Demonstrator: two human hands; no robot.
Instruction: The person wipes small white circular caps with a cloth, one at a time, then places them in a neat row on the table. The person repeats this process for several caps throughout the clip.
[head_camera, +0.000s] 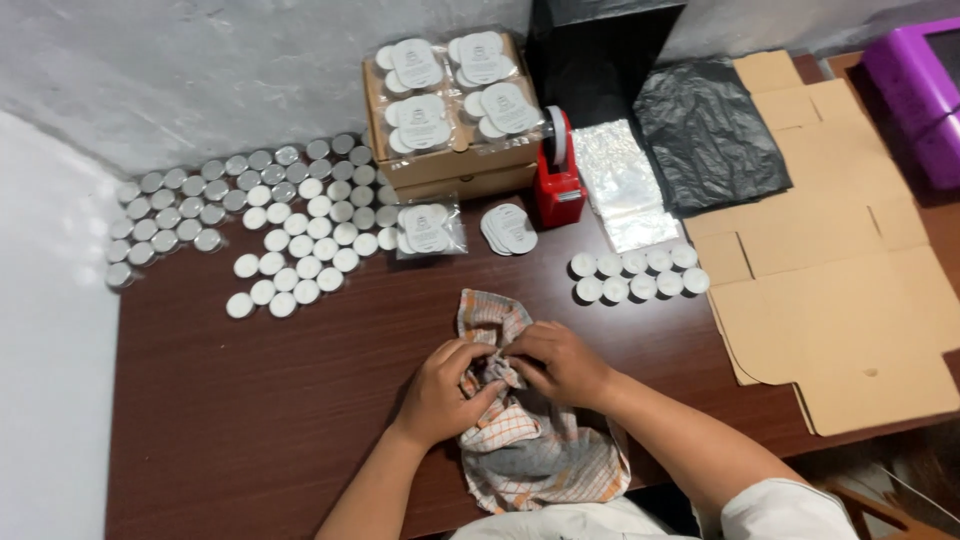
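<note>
Two hands, the left hand (440, 390) and the right hand (560, 365), squeeze a checked cloth (535, 455). It lies on a brown table (250, 420). Little white candles (640, 275) sit near.

Cloth (535, 450) lies on table (250, 420) at near edge, centre. Both hands on it: left hand (440, 390) beside right hand (560, 362), touching over bunched upper part of cloth. Behind-left: big spread of tealights (290, 235) in rows, reaching to wall. Behind centre: stacked boxes (450, 165) w/ bagged packs (450, 90) on top; one more pack (428, 230) on table in front of boxes, stack of round labels (510, 230) just right of it. Tape dispenser (558, 175) right of boxes. Small double row of tealights (640, 275) right of hands. Flat cardboard (840, 260) far right, plastic bag (705, 130) behind it.
</note>
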